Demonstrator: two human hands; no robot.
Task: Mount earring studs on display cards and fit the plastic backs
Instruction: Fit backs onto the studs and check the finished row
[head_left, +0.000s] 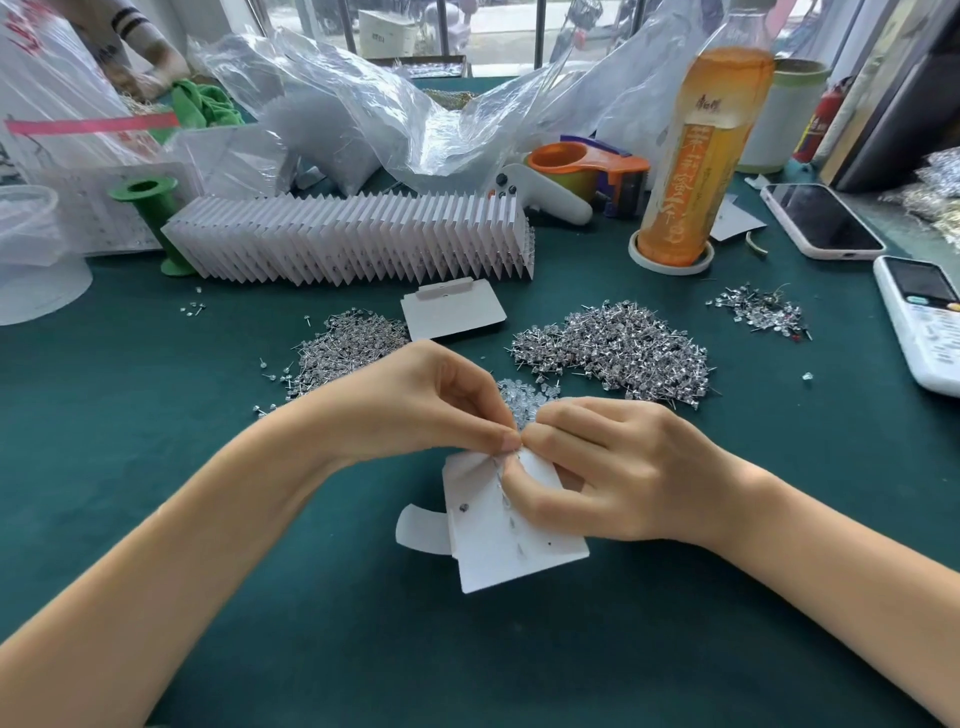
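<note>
Head view, white display card (511, 540), stud posts poking through, both hands pinching top edge

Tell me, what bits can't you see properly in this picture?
- Head view: whatever the left hand and right hand pinch; fingertips cover it.
- Card front: faces away.
- Clear backs: too small, partly behind the hands.
- Remote: cut off by the right edge.

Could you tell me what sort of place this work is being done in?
It looks like a small hand-assembly or packing workshop for jewellery. A long row of finished display cards stands on the green table, loose heaps of earring studs lie beside them, and both hands work on one card.
</note>
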